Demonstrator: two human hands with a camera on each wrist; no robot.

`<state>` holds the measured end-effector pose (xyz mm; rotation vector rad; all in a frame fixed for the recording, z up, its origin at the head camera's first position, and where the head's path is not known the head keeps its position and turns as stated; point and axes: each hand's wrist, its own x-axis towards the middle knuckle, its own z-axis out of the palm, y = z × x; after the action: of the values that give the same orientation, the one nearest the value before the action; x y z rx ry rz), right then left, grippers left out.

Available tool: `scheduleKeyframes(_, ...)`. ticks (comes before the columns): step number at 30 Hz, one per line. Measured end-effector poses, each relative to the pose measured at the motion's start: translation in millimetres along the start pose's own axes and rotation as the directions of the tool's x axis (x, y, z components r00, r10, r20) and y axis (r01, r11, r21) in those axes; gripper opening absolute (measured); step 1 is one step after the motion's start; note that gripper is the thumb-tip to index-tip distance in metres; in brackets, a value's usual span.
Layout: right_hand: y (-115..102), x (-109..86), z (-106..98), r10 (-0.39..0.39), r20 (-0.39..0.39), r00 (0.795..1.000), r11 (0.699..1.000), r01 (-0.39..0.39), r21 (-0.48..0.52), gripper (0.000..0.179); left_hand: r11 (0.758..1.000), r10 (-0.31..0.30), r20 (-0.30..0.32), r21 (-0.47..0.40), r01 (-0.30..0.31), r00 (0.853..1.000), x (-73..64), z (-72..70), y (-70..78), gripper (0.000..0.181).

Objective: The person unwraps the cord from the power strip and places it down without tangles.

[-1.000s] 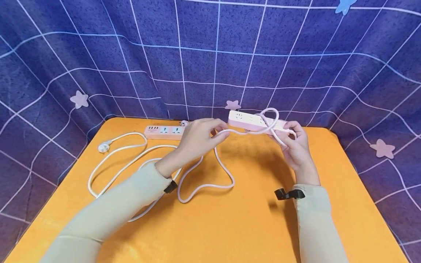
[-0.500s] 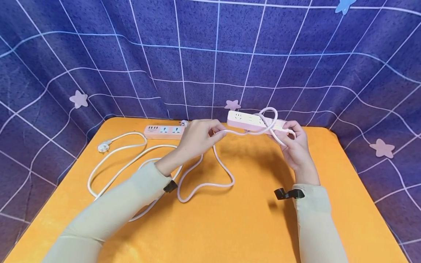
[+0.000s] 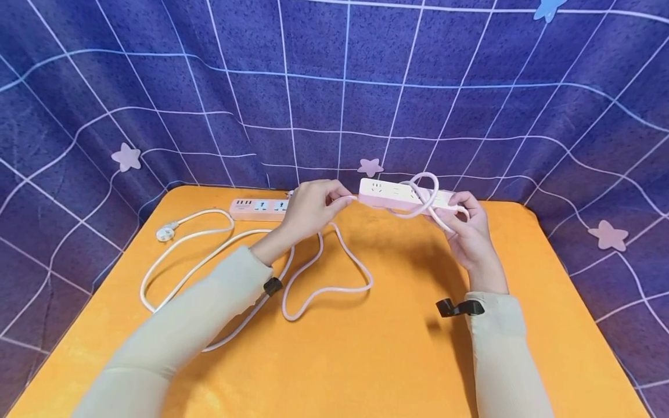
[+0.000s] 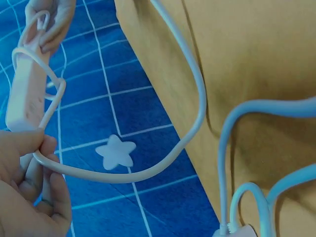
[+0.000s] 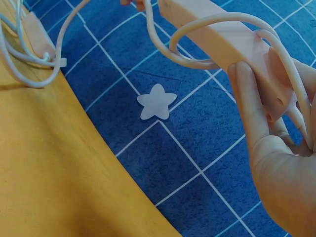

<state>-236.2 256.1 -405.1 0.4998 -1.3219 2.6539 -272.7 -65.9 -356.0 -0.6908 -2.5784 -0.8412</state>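
Observation:
My right hand (image 3: 470, 238) grips the right end of a pink power strip with a white socket face (image 3: 387, 199), raised above the table's back edge. The strip's pale pink cord (image 3: 431, 180) is looped around its body, also plain in the right wrist view. Near the strip's left end, my left hand (image 3: 315, 210) pinches the cord between thumb and fingers. From those fingers the slack cord (image 4: 113, 177) curves down to the table in the left wrist view. Part of the right fingers is hidden behind the strip.
A second pink power strip (image 3: 245, 210) lies at the back left, partly behind my left hand. Its white cord (image 3: 148, 278) and plug (image 3: 165, 233) lie on the orange tabletop (image 3: 366, 360). A blue gridded curtain (image 3: 313, 104) with stars hangs behind.
My left hand has shifted slightly left and up, drawing the cord close along the power strip's near side. The strip's left end has moved slightly left and down. My right hand stays nearly still.

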Motion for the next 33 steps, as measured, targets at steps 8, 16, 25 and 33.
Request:
scheduleKeyframes(8, 1, -0.3, -2, 0.017, 0.026, 1.0, 1.0, -0.017, 0.017, 0.032, 0.998, -0.06, -0.003, 0.015, 0.06, 0.998, 10.7, 4.3, -7.7, 0.012)
scheduleKeyframes(16, 0, -1.2, 0, 0.022, 0.031, 0.999, 1.0, -0.021, -0.018, 0.034, 0.999, -0.052, -0.028, 0.002, 0.052, 0.998, 24.0, 3.5, -8.6, 0.013)
scheduleKeyframes(25, 1, -0.3, -2, 0.043, 0.064, 0.997, 0.999, -0.041, -0.036, 0.035, 0.998, -0.061, -0.055, -0.029, 0.059, 0.997, 32.2, -0.6, -10.4, 0.015)
scheduleKeyframes(33, 1, -2.5, -1, 0.082, 0.069, 0.994, 0.993, -0.076, -0.086, 0.042, 0.995, -0.083, -0.085, -0.057, 0.078, 0.993, 39.8, -3.0, -9.9, 0.016)
